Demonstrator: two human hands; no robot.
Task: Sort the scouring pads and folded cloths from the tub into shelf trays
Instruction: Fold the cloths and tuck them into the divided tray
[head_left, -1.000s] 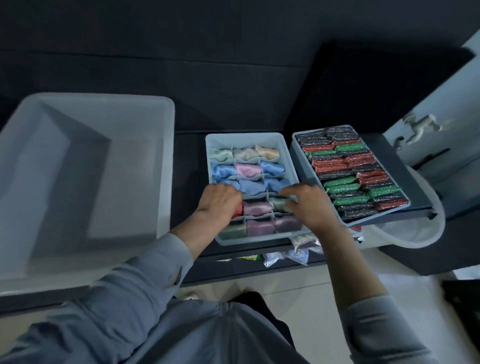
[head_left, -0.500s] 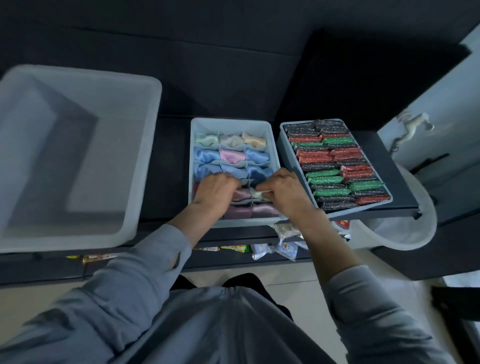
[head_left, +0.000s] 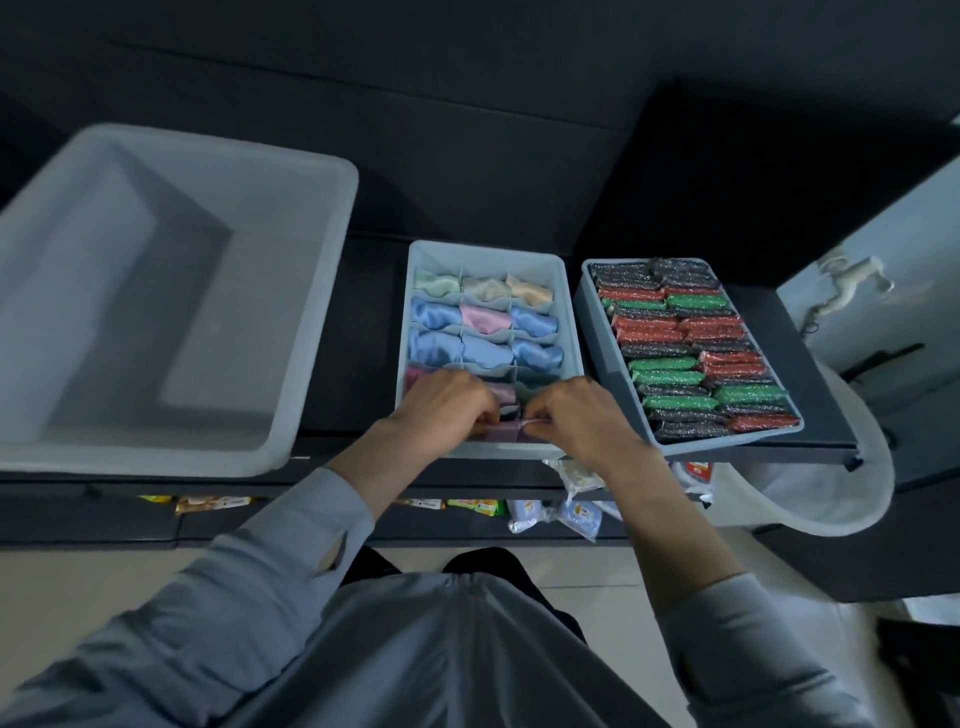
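A pale blue divided tray (head_left: 570, 312) on the dark shelf holds folded cloths in mint, cream, pink, blue and purple. Both hands work in its front row. My left hand (head_left: 447, 402) and my right hand (head_left: 576, 410) have curled fingers that pinch a purple folded cloth (head_left: 506, 430) in the front middle cell. To the right, a second tray (head_left: 597, 332) is packed with red, green and black scouring pads (head_left: 691, 353). The big white tub (head_left: 322, 291) at the left shows nothing inside.
Snack packets (head_left: 467, 504) and plastic bags lie on a lower shelf below the trays. A white round bin (head_left: 852, 499) sits under the shelf's right end. A pale cabinet door (head_left: 883, 270) stands at far right.
Both hands drew back toward the tray's front row and closed together on the purple cloth. The camera view shifted slightly.
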